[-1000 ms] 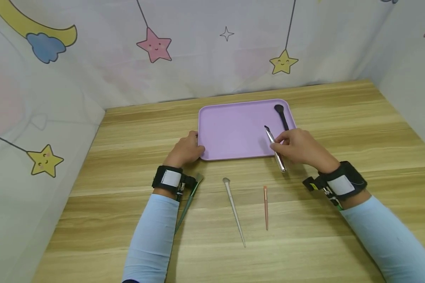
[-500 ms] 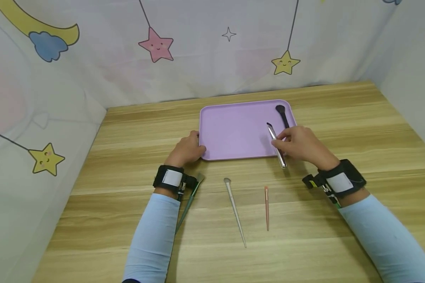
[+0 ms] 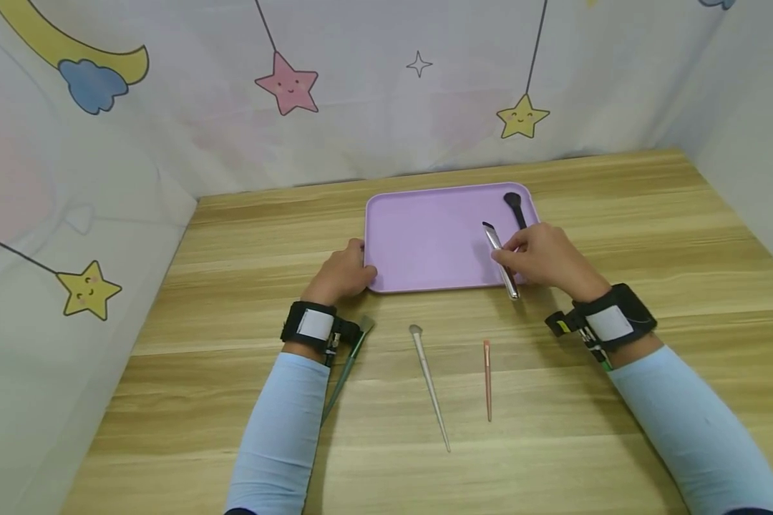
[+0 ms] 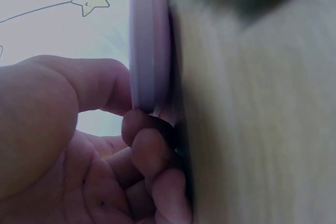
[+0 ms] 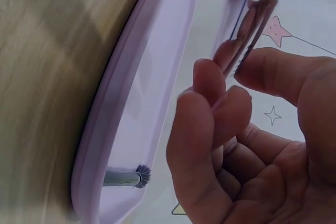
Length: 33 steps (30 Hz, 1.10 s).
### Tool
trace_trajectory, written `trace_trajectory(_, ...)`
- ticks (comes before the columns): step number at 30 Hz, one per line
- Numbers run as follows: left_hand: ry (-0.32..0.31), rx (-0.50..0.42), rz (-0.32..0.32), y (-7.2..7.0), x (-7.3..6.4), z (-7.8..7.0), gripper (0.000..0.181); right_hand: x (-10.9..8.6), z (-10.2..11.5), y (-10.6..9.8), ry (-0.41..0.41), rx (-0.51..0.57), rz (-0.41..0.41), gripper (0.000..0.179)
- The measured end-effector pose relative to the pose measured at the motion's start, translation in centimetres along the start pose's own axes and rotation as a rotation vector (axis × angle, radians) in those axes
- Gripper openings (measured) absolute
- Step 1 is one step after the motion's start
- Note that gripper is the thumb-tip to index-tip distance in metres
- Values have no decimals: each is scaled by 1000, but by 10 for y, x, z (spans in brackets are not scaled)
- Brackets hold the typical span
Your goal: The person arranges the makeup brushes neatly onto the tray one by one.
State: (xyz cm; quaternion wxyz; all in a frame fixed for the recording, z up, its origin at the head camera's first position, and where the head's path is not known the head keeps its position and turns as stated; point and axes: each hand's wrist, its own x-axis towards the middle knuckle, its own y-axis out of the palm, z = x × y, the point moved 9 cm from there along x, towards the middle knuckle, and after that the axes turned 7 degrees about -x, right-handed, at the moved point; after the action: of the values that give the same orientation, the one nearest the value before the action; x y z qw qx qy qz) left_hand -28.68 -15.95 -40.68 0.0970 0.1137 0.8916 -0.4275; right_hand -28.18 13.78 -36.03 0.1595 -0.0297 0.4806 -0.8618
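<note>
My left hand [image 3: 343,273] grips the near left corner of a purple tray [image 3: 425,239], thumb at the rim and fingers low beside its edge, as the left wrist view shows. Over the tray's right part, my right hand [image 3: 541,254] pinches a shiny silver makeup brush [image 3: 492,234] between thumb and fingertips. Its dark, slanted bristles point away from me. A black makeup brush [image 3: 514,203] lies in the tray at the right, partly hidden behind this hand. In the right wrist view a bristled brush end [image 5: 128,177] shows inside the tray.
On the wooden table [image 3: 232,429] in front of the tray lie a green brush [image 3: 353,365], partly under the left forearm, a pale grey brush [image 3: 430,386] and a small pink brush [image 3: 487,383]. A printed curtain [image 3: 361,143] stands behind the table.
My right hand has moved slightly forward with the silver brush, whose lower end now sits closer to the tray's front edge. The left hand stays at the tray corner.
</note>
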Motion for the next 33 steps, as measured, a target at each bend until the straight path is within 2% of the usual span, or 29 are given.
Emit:
trace_trajectory(7, 10, -3, -2, 0, -1, -1, 65, 7, -2, -1, 5, -11, -18, 35)
trace_trajectory(21, 1, 7, -5, -1, -2, -1, 64, 16, -12, 4, 39, -3, 3, 37)
trace_trajectory(33, 8, 1, -14, -1, -1, -2, 64, 25, -13, 4, 31, -8, -37, 37)
